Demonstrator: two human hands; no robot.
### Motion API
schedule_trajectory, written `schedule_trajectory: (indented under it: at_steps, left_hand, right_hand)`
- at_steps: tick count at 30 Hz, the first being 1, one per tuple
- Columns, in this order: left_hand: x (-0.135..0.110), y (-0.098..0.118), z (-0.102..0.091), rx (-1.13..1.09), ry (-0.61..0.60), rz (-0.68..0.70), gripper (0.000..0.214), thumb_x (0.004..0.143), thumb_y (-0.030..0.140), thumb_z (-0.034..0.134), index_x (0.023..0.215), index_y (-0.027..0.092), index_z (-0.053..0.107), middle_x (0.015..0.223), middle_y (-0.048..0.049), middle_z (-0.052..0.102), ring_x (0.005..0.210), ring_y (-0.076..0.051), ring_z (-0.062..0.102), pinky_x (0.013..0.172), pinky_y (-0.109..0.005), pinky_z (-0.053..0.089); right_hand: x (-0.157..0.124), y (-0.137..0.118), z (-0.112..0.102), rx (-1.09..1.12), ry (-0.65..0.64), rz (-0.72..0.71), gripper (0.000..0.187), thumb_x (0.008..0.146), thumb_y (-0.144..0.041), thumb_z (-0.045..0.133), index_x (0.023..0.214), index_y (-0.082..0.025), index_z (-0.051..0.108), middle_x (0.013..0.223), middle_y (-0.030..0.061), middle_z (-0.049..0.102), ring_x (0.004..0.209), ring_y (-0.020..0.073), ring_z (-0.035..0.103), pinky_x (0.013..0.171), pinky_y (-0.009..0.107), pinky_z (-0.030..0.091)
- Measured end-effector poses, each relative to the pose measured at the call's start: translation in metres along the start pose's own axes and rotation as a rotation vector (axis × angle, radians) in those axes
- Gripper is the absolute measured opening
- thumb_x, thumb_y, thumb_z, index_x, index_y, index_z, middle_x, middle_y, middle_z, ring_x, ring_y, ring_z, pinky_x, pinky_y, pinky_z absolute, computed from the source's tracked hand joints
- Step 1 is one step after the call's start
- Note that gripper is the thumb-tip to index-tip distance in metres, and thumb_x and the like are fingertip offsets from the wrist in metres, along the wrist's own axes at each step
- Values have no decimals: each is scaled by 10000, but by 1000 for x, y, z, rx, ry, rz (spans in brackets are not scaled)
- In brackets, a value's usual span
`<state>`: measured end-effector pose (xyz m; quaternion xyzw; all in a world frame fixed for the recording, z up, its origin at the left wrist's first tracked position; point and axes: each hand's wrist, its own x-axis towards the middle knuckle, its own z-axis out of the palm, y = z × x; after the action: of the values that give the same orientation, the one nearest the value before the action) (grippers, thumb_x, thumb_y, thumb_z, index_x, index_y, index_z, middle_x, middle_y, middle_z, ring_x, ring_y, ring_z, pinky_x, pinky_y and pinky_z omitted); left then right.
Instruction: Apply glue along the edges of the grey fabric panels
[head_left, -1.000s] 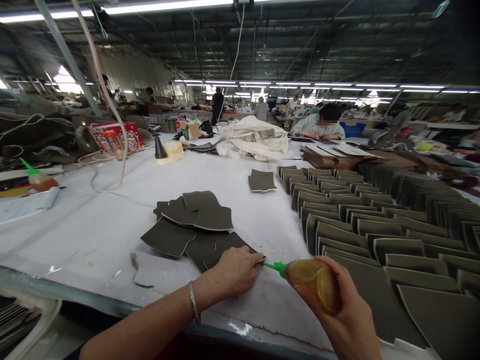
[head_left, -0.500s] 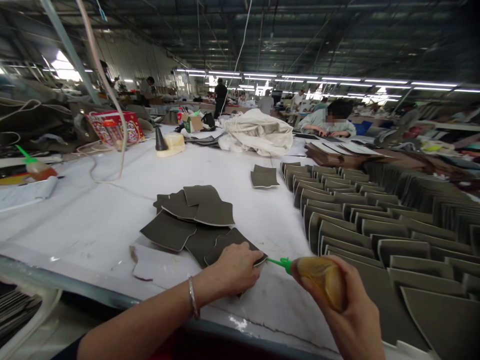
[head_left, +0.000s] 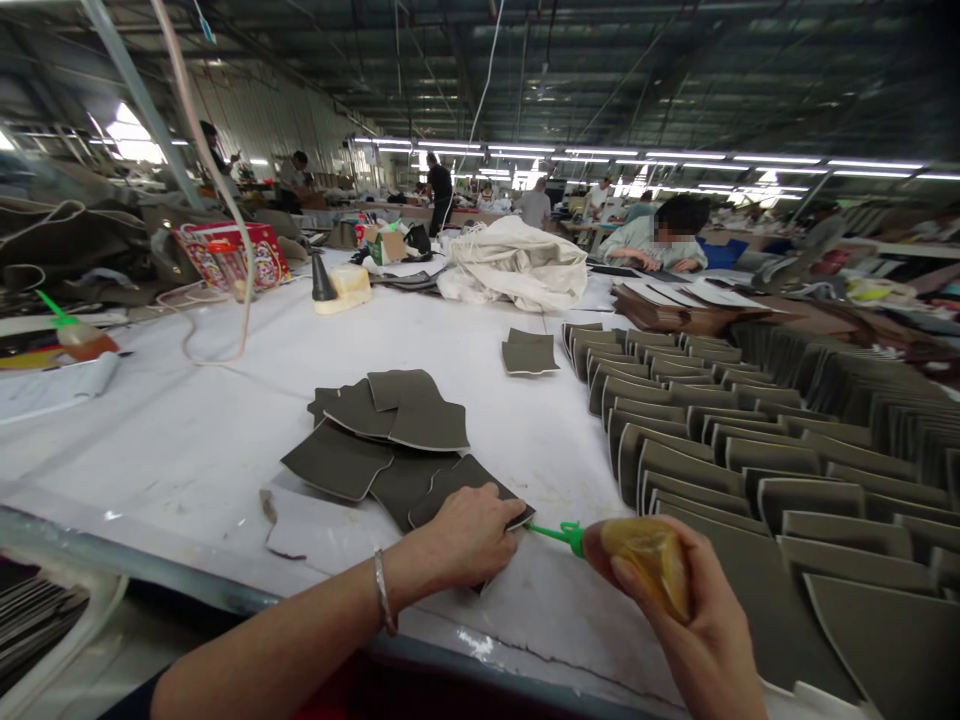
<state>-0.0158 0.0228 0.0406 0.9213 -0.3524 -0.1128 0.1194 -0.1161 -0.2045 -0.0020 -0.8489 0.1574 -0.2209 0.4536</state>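
My left hand holds the near corner of a dark olive-grey panel with a pale edge, index finger stretched along its top; part of the grip is hidden. In my right hand is a soft squeeze bottle of amber liquid, probably glue, gripped on its side. Its green nozzle points left, the tip at or very near the panel's edge beside my left fingertips. Just behind my left hand lies a loose heap of similar panels.
Overlapping rows of panels fill the table's right side. Two panels lie farther back. Beyond are a white cloth bundle and a black cone on a cream block. Another squeeze bottle rests at left. A person works across the table.
The nozzle tip has shifted slightly left and down along the panel's edge as the bottle tilts a little. My left hand stays almost in place.
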Motion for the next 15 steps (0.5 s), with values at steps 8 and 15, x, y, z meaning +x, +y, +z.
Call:
schedule_trajectory:
  at_steps: [8, 15]
  left_hand:
    - [-2, 3, -1, -30, -3, -29, 437, 834, 251, 400, 1214, 180, 605, 1033, -132, 657, 920, -330, 659, 795, -462, 539]
    - [-4, -3, 0, -51, -9, -3, 477, 846, 231, 386, 1289, 180, 555, 1063, -123, 645, 911, -312, 663, 803, -456, 543]
  right_hand:
    - [1, 0, -1, 85, -3, 23, 625, 692, -618, 714, 1170, -260, 531, 1020, 40, 651, 938, 279, 633, 812, 363, 509]
    - [-10, 2, 2, 185, -155, 62, 597, 719, -612, 695, 1163, -251, 525, 1028, 45, 635, 928, 271, 623, 805, 354, 507]
